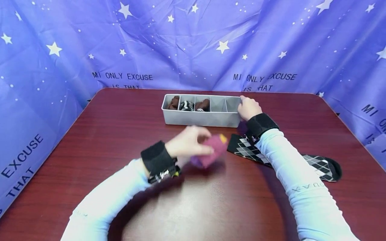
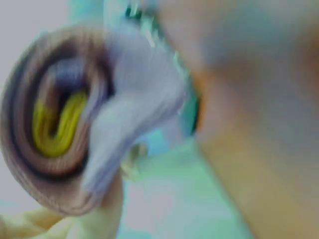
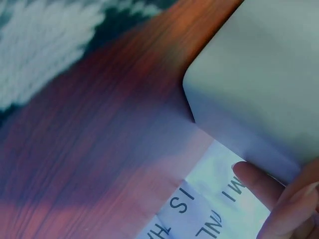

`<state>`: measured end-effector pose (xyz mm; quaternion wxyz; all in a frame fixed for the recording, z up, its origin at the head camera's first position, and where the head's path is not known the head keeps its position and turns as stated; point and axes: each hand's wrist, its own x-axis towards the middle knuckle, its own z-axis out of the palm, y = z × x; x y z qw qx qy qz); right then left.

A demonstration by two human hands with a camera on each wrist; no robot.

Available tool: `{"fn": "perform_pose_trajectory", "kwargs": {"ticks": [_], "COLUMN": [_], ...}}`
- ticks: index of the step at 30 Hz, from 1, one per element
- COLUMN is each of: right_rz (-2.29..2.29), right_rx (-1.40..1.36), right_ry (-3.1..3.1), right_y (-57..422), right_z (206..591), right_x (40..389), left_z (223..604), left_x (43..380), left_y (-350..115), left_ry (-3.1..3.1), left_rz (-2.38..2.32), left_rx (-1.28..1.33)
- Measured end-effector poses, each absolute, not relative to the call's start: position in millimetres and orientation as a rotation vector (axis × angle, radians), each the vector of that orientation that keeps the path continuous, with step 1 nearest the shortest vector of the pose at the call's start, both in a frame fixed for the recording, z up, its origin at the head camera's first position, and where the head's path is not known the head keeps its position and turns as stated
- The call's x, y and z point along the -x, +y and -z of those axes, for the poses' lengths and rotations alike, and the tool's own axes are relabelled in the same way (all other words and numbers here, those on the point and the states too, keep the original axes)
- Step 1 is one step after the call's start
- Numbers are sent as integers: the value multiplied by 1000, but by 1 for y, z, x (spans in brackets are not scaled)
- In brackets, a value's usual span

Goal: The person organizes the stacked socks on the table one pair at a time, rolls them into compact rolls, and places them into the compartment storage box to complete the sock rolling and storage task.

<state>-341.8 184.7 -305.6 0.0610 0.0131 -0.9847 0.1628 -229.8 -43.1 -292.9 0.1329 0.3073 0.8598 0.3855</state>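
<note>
My left hand [image 1: 189,142] holds a rolled-up pink sock [image 1: 214,151] above the table, in front of the divided grey box [image 1: 200,118]. In the left wrist view the rolled sock [image 2: 45,184] shows its coiled end, with yellow at the centre and a pale purple part; the picture is blurred. My right hand [image 1: 249,108] grips the right end of the box at its rim. The right wrist view shows the box's corner and fingers [image 3: 259,184] against its end. Brown socks [image 1: 202,105] and a black-and-white sock [image 1: 187,106] sit in the three left compartments; the two right ones hold nothing.
A black, grey and white argyle sock [image 1: 321,166] lies flat on the reddish-brown table [image 1: 126,113], partly hidden under my right forearm. Behind the table hangs a blue-purple curtain [image 1: 193,43] with stars and lettering.
</note>
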Motion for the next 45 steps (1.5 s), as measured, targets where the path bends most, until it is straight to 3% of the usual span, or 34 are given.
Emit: {"fn": "perform_pose_trajectory", "kwargs": {"ticks": [7,15,26,38,45], "right_rz": [-457,-443,-398,-331,-325], "right_rx": [72,145,166,172,182], "right_ry": [-3013,-3061,-3046,-3010,-3016], "right_y": [179,168,164,168,167], "right_z": [323,337,321,299,303], "right_x": [339,333,336,335,334], "left_z": [266,294,280,270,262], "left_x": [301,333,344,363,348], "left_y": [-13,11,35,64,73], "left_ry": [2794,3074,3149,3199,3157], "left_rz": [-1655,-1399,-657,-425,-285], "left_rx": [-429,-77,-130,-94,-111]}}
